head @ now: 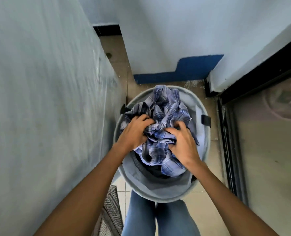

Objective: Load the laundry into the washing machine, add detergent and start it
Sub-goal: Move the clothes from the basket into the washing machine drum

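Observation:
A round grey laundry basket (160, 189) stands on the tiled floor right in front of my legs. A crumpled blue-and-white plaid shirt (165, 109) fills its top, with dark clothing (156, 171) underneath. My left hand (134, 132) grips the shirt's left side, fingers curled into the cloth. My right hand (182, 142) grips the shirt on the right, fingers dug into the folds. No washing machine or detergent can be made out with certainty.
A large plastic-wrapped grey surface (47, 99) rises close on my left. On the right is a black-framed glass door (269, 133). A pale wall with a blue base stripe (180, 70) closes the far end. A woven mat (110, 212) lies by my left foot.

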The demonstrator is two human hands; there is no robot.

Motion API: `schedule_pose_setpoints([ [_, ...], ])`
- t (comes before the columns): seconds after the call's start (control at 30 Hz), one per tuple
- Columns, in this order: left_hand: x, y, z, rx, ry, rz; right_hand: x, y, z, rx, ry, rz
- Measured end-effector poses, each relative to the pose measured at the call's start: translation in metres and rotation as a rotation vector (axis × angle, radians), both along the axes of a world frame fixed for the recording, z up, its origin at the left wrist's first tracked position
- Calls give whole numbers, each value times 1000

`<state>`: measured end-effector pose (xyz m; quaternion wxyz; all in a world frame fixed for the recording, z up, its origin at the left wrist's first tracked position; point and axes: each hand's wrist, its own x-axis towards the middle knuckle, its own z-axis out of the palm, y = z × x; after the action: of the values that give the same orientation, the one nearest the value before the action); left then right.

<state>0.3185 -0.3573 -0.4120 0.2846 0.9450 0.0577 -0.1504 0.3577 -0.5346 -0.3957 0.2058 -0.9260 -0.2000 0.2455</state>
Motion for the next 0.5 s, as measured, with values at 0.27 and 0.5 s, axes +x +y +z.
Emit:
schedule_pose_setpoints([
  [0.27,-6,5,136,-6,-140,123,16,6,132,135,-136,109],
  [0.5,-31,5,265,23,-286,218,15,10,265,239,-240,225],
])
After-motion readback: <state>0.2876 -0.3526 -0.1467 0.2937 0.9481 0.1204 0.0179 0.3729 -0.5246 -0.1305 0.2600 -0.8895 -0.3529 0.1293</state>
